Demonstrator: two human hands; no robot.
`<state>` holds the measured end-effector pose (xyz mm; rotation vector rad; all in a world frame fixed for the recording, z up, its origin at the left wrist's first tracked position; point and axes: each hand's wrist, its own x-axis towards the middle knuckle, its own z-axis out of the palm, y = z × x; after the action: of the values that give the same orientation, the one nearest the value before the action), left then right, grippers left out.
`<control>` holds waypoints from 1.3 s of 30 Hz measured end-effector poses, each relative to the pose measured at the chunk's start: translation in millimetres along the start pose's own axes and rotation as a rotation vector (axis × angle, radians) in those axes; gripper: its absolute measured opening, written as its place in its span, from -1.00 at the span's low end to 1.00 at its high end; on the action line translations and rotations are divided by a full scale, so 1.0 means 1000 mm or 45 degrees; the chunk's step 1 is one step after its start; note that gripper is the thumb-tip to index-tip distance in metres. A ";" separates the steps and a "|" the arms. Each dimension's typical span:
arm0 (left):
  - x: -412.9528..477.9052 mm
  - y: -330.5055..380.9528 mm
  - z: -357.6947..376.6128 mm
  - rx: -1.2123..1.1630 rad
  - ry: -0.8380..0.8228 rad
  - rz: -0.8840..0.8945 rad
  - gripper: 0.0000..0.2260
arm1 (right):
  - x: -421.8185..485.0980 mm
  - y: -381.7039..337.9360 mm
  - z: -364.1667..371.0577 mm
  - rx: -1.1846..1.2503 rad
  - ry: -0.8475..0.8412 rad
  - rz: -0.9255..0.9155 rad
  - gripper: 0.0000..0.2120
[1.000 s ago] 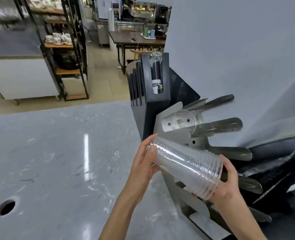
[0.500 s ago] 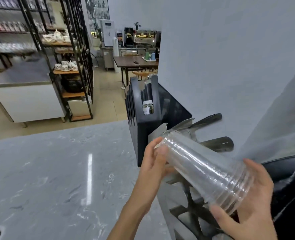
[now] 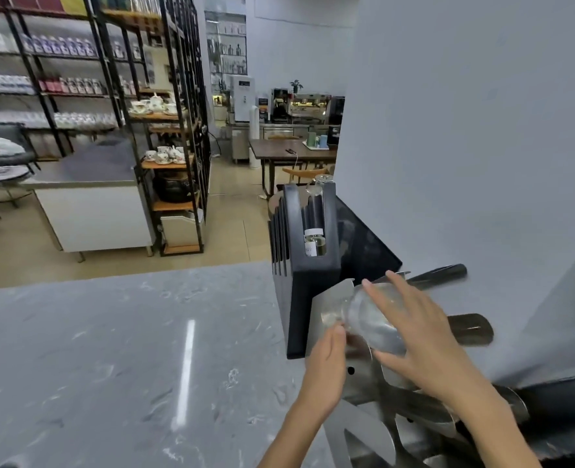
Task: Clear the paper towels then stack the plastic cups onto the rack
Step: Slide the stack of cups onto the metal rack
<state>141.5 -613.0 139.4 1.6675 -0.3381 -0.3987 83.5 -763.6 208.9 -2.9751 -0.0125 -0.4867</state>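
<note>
Two bare hands meet on one stack of clear plastic cups [image 3: 368, 319] at the right edge of a grey marble worktop [image 3: 127, 349]. The right hand [image 3: 411, 332] is wrapped over the stack from above, fingers closed on it; the left hand [image 3: 326, 373] presses its fingertips against the stack's end. The cups lie tilted against the steel rack [image 3: 333, 298], whose four visible tubes angle toward the wall. One black slotted holder [image 3: 299, 265] stands just behind. Beyond the worktop lie a tiled floor, black shelving [image 3: 174, 123] and a wooden table [image 3: 289, 152].
</note>
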 end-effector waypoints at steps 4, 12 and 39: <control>0.004 -0.005 0.005 -0.017 0.051 0.004 -0.65 | 0.012 0.007 0.024 -0.139 -0.071 -0.014 0.08; 0.022 -0.006 0.004 -0.074 0.096 0.046 -0.34 | -0.001 0.013 0.026 0.062 -0.122 -0.023 -0.04; 0.012 -0.008 0.016 -0.317 0.332 0.030 -0.85 | -0.011 0.023 0.038 0.176 0.048 -0.119 -0.62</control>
<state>145.2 -631.6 129.2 1.4489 -0.1087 -0.1933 85.9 -781.2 166.6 -2.8391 -0.1748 -0.5298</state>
